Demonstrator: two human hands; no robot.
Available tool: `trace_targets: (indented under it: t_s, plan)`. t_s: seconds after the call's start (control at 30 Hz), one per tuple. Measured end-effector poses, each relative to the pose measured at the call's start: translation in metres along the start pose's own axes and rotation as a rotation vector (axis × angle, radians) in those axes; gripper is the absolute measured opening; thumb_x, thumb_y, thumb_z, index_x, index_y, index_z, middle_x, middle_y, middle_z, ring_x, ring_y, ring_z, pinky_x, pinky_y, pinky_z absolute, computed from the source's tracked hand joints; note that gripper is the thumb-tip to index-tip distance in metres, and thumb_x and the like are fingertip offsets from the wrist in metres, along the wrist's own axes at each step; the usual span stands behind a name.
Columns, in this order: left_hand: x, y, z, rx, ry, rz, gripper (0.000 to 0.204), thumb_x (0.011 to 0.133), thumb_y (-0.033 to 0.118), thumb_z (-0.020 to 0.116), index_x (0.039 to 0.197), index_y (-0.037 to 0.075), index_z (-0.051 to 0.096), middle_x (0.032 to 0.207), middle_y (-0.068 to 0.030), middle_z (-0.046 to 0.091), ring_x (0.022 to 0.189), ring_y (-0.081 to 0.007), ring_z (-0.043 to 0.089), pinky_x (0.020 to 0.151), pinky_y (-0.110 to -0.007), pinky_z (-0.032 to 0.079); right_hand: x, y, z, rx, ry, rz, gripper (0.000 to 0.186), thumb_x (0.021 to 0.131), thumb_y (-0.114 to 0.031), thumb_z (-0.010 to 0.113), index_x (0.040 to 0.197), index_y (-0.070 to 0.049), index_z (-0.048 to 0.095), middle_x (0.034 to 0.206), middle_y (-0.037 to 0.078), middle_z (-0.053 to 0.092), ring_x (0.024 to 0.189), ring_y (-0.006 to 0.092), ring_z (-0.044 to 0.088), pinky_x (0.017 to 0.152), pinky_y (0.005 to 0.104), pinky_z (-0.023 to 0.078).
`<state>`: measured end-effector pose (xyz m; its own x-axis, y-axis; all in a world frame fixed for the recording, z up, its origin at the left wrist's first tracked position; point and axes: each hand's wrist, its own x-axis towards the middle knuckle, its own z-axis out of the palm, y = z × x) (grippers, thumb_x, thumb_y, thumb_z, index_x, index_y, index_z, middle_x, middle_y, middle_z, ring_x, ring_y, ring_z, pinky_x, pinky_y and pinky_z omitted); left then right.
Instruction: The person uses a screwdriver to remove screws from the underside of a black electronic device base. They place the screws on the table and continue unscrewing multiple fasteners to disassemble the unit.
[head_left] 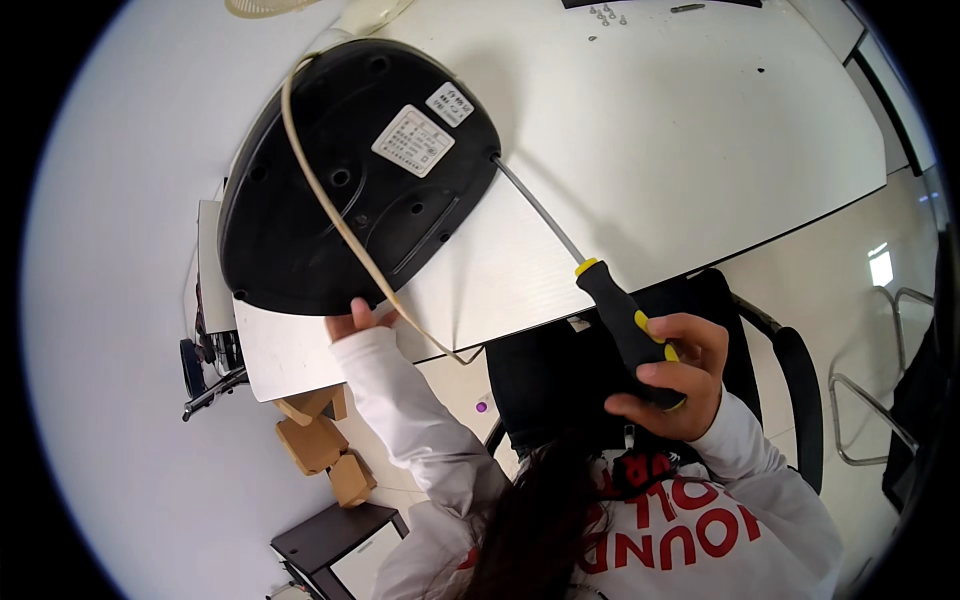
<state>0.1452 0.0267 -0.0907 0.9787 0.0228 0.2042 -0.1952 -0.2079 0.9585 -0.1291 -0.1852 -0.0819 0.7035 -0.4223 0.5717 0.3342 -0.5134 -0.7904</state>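
A black oval plastic base [275, 235] lies bottom up on the white desk [690, 140], with screw holes and two white labels. A beige cord [340, 220] runs across it and dips over the desk's front edge. My left hand [355, 325] grips the base's near edge, its fingers partly hidden underneath. In my right hand [685, 385] is a screwdriver [625, 325] with a black and yellow handle; its steel tip rests at a hole on the base's right rim.
Several small screws [608, 16] and a short metal piece [687, 8] lie at the desk's back. A black chair [800, 390], a tubular metal-framed chair [865, 440], cardboard boxes [315, 445] and a dark low cabinet [330, 530] are around the desk.
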Motion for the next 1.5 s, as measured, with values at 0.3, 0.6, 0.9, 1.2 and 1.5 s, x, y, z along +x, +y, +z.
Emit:
trace_targets:
  t_s: [0.3,0.6,0.9,1.2,1.5]
  plan:
    - [-0.113,0.070,0.026,-0.146,-0.419,0.492,0.027,0.087,0.017,0.056,0.107,0.003,0.047,0.087,-0.0092,0.053,0.064,-0.0105,0.048,0.054,-0.022,0.040,0.012,0.002,-0.008,0.154,0.141,-0.018,0.053,0.062,-0.006,0.082,0.106,-0.010,0.053,0.108,0.016,0.059,0.083,0.0264,0.066,0.067,0.0291,0.056]
    - [-0.143,0.095,0.092,-0.329,-1.026,-0.429,0.055,0.082,0.050,0.059,0.105,0.000,0.048,0.089,-0.0107,0.058,0.077,-0.0171,0.059,0.066,-0.028,0.049,0.009,0.005,-0.015,0.128,0.053,-0.064,0.035,0.067,-0.005,0.076,0.100,-0.009,0.065,0.103,0.010,0.059,0.069,0.0208,0.061,0.055,0.0277,0.050]
    - [-0.148,0.078,0.095,-0.681,-1.194,-0.587,0.066,0.064,0.045,0.079,0.105,0.001,0.051,0.090,-0.0093,0.057,0.080,-0.0182,0.058,0.069,-0.030,0.048,0.027,-0.005,-0.030,-0.209,0.094,-0.294,0.033,0.066,-0.003,0.073,0.096,-0.018,0.070,0.099,-0.006,0.065,0.081,0.0080,0.058,0.068,0.0179,0.048]
    - [-0.145,0.100,0.096,-0.483,-1.166,-0.735,0.079,0.063,0.047,0.080,0.115,-0.002,0.046,0.097,-0.0107,0.060,0.091,-0.0185,0.060,0.083,-0.031,0.047,0.031,-0.003,-0.022,0.041,0.176,-0.238,0.032,0.072,-0.009,0.071,0.103,-0.012,0.063,0.102,0.008,0.057,0.082,0.0197,0.060,0.074,0.0316,0.052]
    - [-0.144,0.106,0.092,-0.862,-1.175,-0.976,0.062,0.074,0.032,0.069,0.120,-0.004,0.045,0.116,-0.0203,0.054,0.104,-0.0293,0.055,0.093,-0.039,0.042,0.035,-0.012,-0.039,-0.106,-0.004,-0.271,0.017,0.074,-0.011,0.072,0.089,-0.017,0.066,0.096,-0.004,0.066,0.097,0.0151,0.063,0.095,0.0328,0.043]
